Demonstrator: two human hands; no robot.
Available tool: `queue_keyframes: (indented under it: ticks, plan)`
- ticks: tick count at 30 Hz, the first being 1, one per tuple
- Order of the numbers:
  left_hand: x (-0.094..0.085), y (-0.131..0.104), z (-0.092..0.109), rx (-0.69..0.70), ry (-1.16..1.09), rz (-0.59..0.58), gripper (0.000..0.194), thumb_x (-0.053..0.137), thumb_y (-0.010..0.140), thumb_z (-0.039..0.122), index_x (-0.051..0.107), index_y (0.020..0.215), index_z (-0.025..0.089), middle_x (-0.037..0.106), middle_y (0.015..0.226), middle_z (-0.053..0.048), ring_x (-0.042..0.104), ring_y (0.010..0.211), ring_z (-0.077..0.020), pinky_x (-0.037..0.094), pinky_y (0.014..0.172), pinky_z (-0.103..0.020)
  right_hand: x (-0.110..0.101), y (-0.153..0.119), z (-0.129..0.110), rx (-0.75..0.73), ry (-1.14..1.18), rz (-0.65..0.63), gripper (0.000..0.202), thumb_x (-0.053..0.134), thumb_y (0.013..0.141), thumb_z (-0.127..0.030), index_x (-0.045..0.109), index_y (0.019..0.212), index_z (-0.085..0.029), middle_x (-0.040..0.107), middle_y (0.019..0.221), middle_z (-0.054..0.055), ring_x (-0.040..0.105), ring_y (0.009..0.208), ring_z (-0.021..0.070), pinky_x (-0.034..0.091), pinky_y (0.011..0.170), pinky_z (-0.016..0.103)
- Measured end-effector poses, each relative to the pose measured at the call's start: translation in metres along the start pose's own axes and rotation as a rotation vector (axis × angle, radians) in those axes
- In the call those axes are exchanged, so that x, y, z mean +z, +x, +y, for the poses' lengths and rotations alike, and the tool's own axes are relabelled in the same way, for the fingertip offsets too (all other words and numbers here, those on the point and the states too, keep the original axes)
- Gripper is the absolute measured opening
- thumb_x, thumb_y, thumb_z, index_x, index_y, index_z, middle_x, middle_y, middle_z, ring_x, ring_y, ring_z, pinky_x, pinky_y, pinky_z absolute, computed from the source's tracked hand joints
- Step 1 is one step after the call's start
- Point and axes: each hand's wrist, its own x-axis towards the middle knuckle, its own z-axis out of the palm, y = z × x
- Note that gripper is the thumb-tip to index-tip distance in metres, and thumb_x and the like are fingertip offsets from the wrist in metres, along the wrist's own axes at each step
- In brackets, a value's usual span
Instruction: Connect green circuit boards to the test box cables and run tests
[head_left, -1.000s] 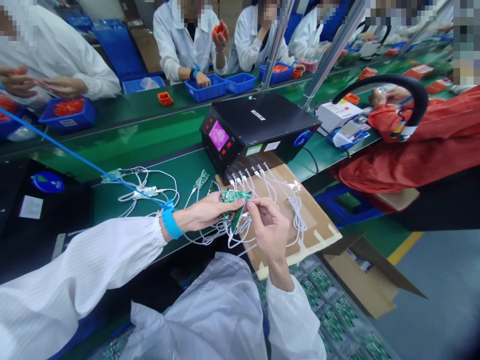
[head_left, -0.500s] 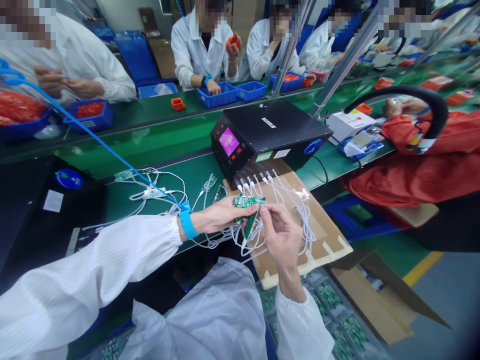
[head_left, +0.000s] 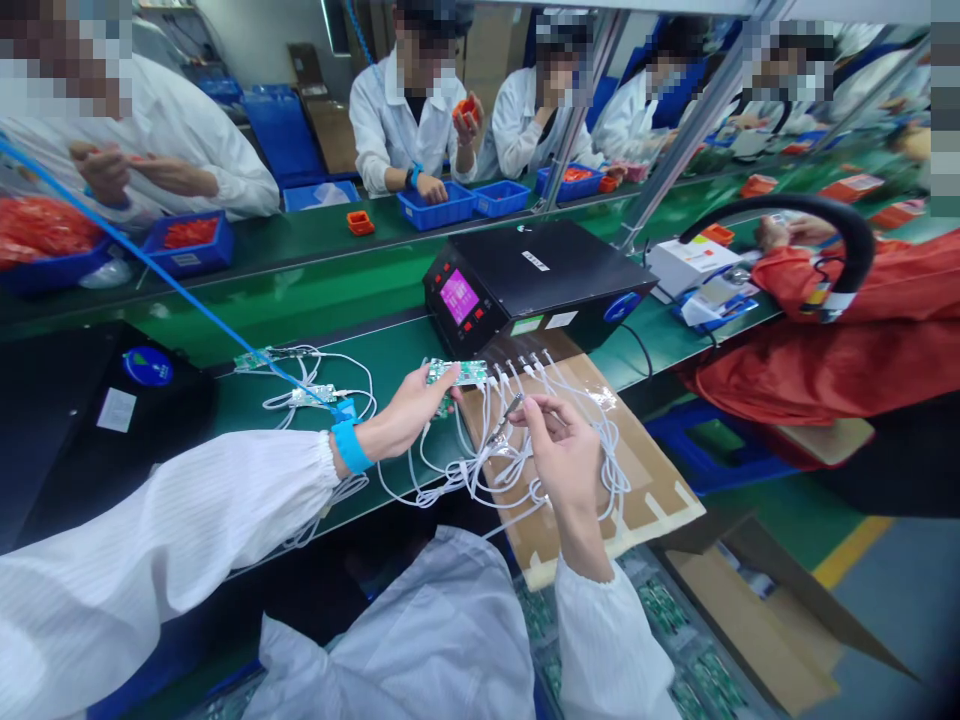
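Note:
My left hand (head_left: 411, 408), with a blue wrist strap on, is closed on a green circuit board (head_left: 466, 372) in front of the black test box. More green board shows under its fingers; whether this is a second board I cannot tell. To the right, my right hand (head_left: 564, 448) pinches another circuit board (head_left: 504, 420), seen nearly edge-on and tilted, above the cardboard. White cables (head_left: 480, 478) lie looped beneath both hands, several of them plugged into the front of the test box (head_left: 555, 265). Its screen (head_left: 459, 296) glows pink.
More wired circuit boards (head_left: 313, 395) lie on the green bench at left, beside a second black box (head_left: 82, 420). Taped cardboard (head_left: 645, 480) covers the bench front. Trays of boards (head_left: 709, 680) are below. Co-workers sit across the line with blue bins (head_left: 436, 207); a red-sleeved person is at right.
My left hand has moved left and up with its board, away from my right hand. The board in my right hand has come apart from the left one and turned edge-on.

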Motion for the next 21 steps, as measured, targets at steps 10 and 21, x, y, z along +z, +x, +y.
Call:
queue_keyframes:
  ticks: [10, 21]
  plan:
    - [-0.029, -0.023, 0.014, -0.134, 0.107, 0.088, 0.026, 0.061, 0.102, 0.033, 0.054, 0.082, 0.018, 0.063, 0.076, -0.001, 0.052, 0.064, -0.0119, 0.038, 0.066, -0.027, 0.011, 0.036, 0.042, -0.032, -0.24, -0.085, 0.036, 0.066, 0.088, -0.052, 0.071, 0.097, -0.017, 0.077, 0.089, 0.012, 0.074, 0.079, 0.0261, 0.058, 0.079, 0.043]
    - [-0.036, -0.029, 0.016, -0.157, 0.04, 0.078, 0.023, 0.064, 0.1, 0.034, 0.054, 0.085, 0.019, 0.062, 0.074, 0.0, 0.054, 0.065, -0.0128, 0.041, 0.068, -0.028, -0.006, -0.038, 0.008, -0.37, -0.756, -0.066, 0.026, 0.05, 0.106, -0.041, 0.068, 0.107, -0.021, 0.073, 0.102, 0.011, 0.071, 0.081, 0.0233, 0.051, 0.071, 0.035]
